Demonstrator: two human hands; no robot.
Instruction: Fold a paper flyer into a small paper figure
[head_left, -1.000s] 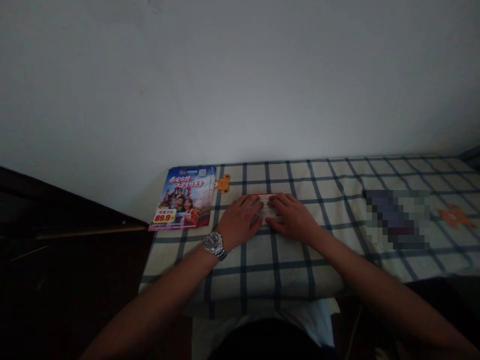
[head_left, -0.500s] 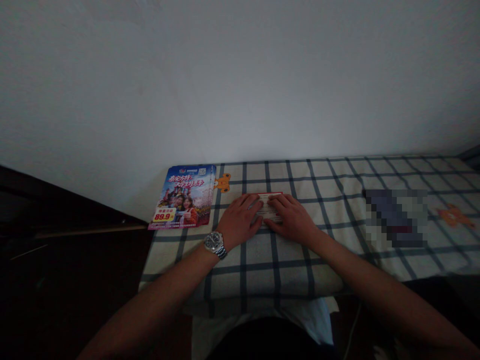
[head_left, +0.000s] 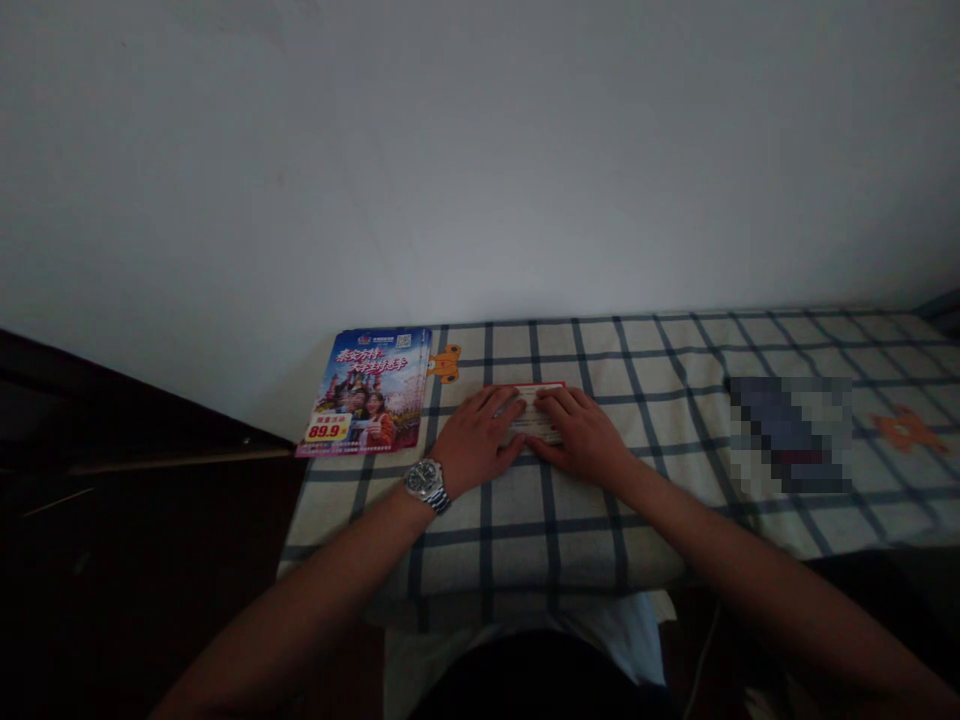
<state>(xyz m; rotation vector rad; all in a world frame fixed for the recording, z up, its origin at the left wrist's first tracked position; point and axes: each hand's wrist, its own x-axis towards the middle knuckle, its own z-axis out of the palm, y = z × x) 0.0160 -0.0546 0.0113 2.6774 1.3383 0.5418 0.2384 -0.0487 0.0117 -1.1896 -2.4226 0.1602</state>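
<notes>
Flat on the checked cloth lies a small pale printed paper (head_left: 535, 424) with a red far edge, perhaps folded. My left hand (head_left: 478, 437), with a metal wristwatch (head_left: 426, 481) above it, rests on the paper's left part, fingers stretched out. Over its right part lies my right hand (head_left: 583, 437), also with fingers extended. The two thumbs nearly meet at the near edge. Both hands cover much of the paper, so its sides are hidden. To the left of my left hand is a stack of colourful leaflets (head_left: 369, 392) marked 89.9.
A checked cloth (head_left: 517, 545) with bear figures covers the surface, which runs along a pale wall (head_left: 480, 180). On the right lies a dark item (head_left: 784, 430), blurred by pixelation. A dark area (head_left: 150, 570) is beyond the left edge. My lap is below the near edge.
Both hands stay on the paper in almost the same place. The whole view has shifted very slightly.
</notes>
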